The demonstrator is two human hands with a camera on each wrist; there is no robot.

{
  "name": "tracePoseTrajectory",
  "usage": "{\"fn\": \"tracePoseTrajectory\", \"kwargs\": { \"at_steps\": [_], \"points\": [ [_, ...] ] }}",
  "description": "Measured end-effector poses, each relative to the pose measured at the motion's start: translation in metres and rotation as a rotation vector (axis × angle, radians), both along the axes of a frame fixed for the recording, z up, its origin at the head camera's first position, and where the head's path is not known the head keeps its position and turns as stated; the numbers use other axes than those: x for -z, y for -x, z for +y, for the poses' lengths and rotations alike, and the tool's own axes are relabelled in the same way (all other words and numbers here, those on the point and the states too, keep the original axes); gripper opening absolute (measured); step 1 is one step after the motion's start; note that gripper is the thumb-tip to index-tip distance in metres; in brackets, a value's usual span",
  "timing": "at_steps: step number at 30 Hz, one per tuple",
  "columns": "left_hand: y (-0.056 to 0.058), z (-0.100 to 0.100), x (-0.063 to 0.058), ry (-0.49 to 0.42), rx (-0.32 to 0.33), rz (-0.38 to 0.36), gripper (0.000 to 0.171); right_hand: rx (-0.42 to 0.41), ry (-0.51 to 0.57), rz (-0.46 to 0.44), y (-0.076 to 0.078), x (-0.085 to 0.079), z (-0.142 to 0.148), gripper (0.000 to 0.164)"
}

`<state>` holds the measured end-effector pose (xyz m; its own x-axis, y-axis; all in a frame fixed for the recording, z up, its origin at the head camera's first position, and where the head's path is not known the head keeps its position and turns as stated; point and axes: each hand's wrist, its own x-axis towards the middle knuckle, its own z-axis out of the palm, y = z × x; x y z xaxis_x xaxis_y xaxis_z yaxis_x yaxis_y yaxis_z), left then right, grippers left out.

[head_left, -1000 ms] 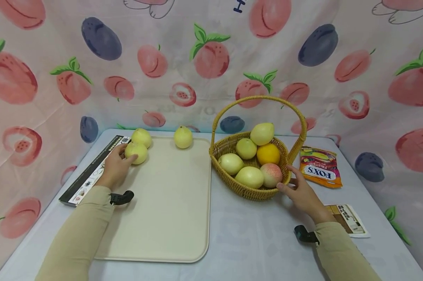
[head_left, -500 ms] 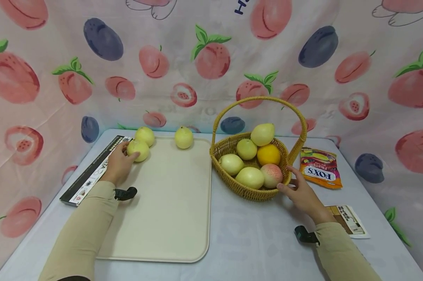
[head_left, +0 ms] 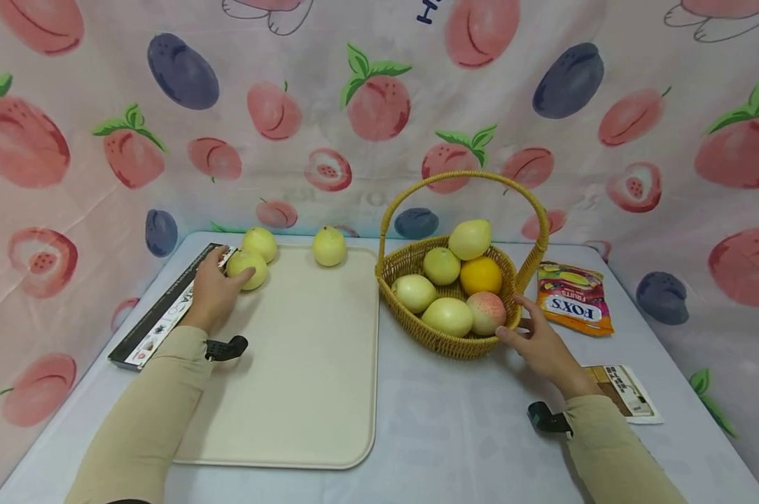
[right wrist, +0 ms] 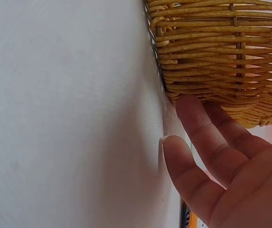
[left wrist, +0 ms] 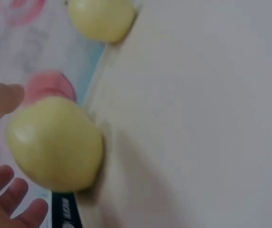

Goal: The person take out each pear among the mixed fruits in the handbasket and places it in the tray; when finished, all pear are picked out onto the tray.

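Observation:
My left hand (head_left: pixel 212 294) is beside a yellow pear (head_left: pixel 251 262) at the far left corner of the beige tray (head_left: pixel 291 371). In the left wrist view its thumb and loose fingers stand apart around the pear (left wrist: pixel 55 145), with a visible gap. Right behind sits a second pear (head_left: pixel 261 241); a third pear (head_left: pixel 329 246) stands along the tray's back edge. On the right, my right hand (head_left: pixel 546 353) touches the wicker basket (head_left: pixel 442 344), thumb by the rim. The right wrist view has its extended fingers against the basket's lower wall (right wrist: pixel 221 61).
Inside the basket lie several pale pears (head_left: pixel 447 318), an orange (head_left: pixel 482 276) and a peach (head_left: pixel 488 313). A candy bag (head_left: pixel 575 297) and a printed card (head_left: pixel 625 395) are at right. A long black-and-white box (head_left: pixel 165 308) lies along the tray's left side.
My left hand and the two corner pears have shifted slightly right and back. Its thumb now sits a little looser by the near pear. The right hand stays at the basket.

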<state>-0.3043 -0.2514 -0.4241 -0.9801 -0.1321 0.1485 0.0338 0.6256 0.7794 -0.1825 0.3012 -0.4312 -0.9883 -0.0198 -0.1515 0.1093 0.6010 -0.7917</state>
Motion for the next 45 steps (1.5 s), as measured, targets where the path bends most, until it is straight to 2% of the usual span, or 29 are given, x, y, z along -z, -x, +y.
{"fn": "tracePoseTrajectory", "kwargs": {
  "at_steps": [4,10,15,17,22,29,45],
  "points": [
    [-0.005,0.011,-0.010,-0.014,0.028,0.037,0.082,-0.001,0.000,0.000,0.000,0.000,0.000,0.093],
    [-0.023,0.034,-0.018,-0.046,0.092,0.035,0.084,-0.009,0.004,0.009,0.001,0.001,0.001,0.092],
    [-0.034,0.054,-0.022,-0.040,0.175,0.062,0.081,-0.010,0.007,0.020,0.001,0.002,0.001,0.092],
    [-0.037,0.064,-0.023,-0.066,0.225,0.065,0.080,-0.010,0.009,0.021,0.000,0.003,0.001,0.092],
    [-0.047,0.099,-0.023,-0.108,0.356,0.052,0.079,-0.006,0.013,0.012,0.000,0.003,0.002,0.092],
    [-0.059,0.145,-0.017,-0.122,0.511,0.034,0.077,-0.009,0.008,0.010,0.001,0.004,0.002,0.092],
    [-0.072,0.220,-0.018,-0.108,0.733,0.078,0.076,-0.011,0.011,0.020,0.001,0.003,0.002,0.091]
  ]
}}
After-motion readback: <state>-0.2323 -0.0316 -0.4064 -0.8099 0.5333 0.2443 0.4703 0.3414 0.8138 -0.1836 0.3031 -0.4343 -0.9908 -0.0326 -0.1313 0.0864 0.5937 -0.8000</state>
